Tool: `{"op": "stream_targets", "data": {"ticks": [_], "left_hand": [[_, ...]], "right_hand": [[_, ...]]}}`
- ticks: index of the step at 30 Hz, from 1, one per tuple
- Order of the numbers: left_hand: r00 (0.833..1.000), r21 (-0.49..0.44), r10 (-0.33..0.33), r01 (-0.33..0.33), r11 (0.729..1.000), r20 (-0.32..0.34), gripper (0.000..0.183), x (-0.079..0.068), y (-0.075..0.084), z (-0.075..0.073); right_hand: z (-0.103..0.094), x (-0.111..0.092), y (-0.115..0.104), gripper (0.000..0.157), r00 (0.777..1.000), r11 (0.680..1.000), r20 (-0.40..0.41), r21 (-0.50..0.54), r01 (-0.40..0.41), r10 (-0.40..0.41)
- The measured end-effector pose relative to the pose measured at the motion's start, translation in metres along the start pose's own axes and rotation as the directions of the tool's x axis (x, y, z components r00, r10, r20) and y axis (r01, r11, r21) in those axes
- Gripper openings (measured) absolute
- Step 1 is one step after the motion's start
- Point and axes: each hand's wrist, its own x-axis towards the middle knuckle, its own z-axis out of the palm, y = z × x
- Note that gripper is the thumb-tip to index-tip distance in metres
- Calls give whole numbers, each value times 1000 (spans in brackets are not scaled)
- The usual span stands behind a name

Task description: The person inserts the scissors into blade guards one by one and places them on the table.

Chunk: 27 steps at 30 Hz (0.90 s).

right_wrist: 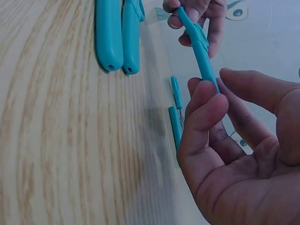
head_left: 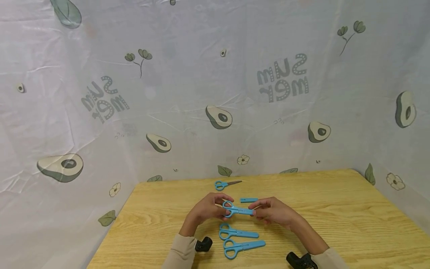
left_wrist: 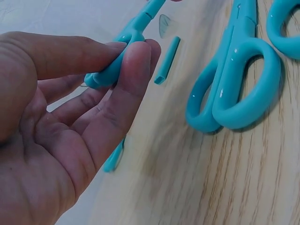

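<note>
Both hands hold one pair of blue scissors (head_left: 237,210) whose blades are inside a blue cover (right_wrist: 204,63), raised above the table. My left hand (head_left: 209,207) pinches the handle loops between thumb and fingers. At the other end, the thumb and fingertips of my right hand (head_left: 273,212) pinch the tip of the cover. Behind them lies a loose blue blade cover (head_left: 248,200). Farther back is a second pair of scissors (head_left: 221,185) with bare blades. Nearer me rest two covered pairs, a middle one (head_left: 246,234) and a front one (head_left: 250,245), side by side.
Everything lies on a light wooden table (head_left: 336,209). A pale printed cloth (head_left: 188,86) with avocados and leaves hangs behind it and at its sides. Each wrist wears a black camera, one on the left (head_left: 203,244) and one on the right (head_left: 300,260).
</note>
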Motion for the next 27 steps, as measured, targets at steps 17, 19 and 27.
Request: {"op": "stream_targets", "data": {"ticks": [17,19,27], "left_hand": [[1000,29,-21,21,999,-17,41,-4,-7,-10],[999,38,-25,26,999,-24,39,-4,-7,-10],[997,130,-21,30,991,-71,31,-5,-9,-8]], "right_hand": [[6,0,2,41,999,998,4,-14,-53,53],[8,0,2,41,998,998,5,-11,-59,59],[12,0,2,43,997,998,25,11,-67,67]]}}
